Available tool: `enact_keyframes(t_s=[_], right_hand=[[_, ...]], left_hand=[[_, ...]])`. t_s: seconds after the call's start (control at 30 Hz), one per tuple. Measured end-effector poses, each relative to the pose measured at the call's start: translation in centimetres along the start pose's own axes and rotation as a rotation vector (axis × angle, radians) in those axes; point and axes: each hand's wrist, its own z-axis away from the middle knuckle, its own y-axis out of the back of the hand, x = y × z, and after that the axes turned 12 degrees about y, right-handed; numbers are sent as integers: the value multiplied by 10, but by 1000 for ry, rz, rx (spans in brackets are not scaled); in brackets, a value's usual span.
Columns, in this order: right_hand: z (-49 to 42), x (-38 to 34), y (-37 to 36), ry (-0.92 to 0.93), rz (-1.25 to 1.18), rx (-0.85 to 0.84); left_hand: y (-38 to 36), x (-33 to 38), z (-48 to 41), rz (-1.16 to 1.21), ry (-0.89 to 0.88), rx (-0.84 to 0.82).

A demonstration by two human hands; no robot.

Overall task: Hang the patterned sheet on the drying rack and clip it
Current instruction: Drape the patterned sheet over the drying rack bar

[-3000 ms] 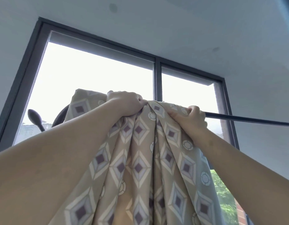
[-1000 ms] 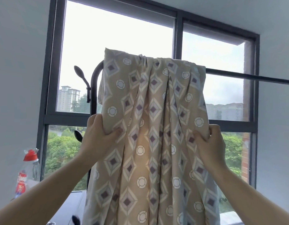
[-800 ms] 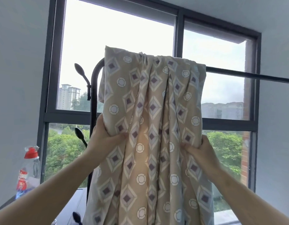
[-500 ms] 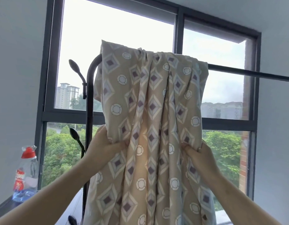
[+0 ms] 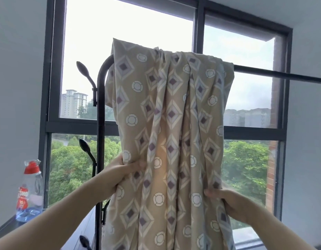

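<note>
Sheet [image 5: 166, 114] bunched over rack [image 5: 99, 123] bar, blocks window [image 5: 199, 29] middle. Left hand [image 5: 118, 171], right hand [image 5: 228, 202] grip sheet sides. Bottle [image 5: 30, 192] on sill [image 5: 4, 230], left.

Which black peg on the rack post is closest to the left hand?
The middle peg, before the green trees, beside the left hand; the other two are farther.

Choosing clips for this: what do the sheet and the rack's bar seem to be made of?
Patterned sheet: thin woven fabric, perhaps cotton or polyester, matte; it falls in soft folds and daylight glows through. Rack bar: likely metal tube with dark matte paint; straight, curved at the corner.
</note>
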Motion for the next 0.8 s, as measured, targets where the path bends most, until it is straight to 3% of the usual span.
enact_keyframes(t_s=[0.17,0.4,0.6,0.7,0.8], right_hand=[[2,12,6,-38,-63,23],[-5,20,4,-119,71,-23],[6,37,4,-84,-11,-3],[14,49,-6,-84,-12,-40],[12,55,-18,-94,148,-16]], left_hand=[[-2,-13,2,-99,34,-189],[-6,-21,1,-69,9,-20],[-9,-39,6,5,-94,25],[-9,-55,6,-1,-8,-2],[-11,-61,5,-34,38,-25]])
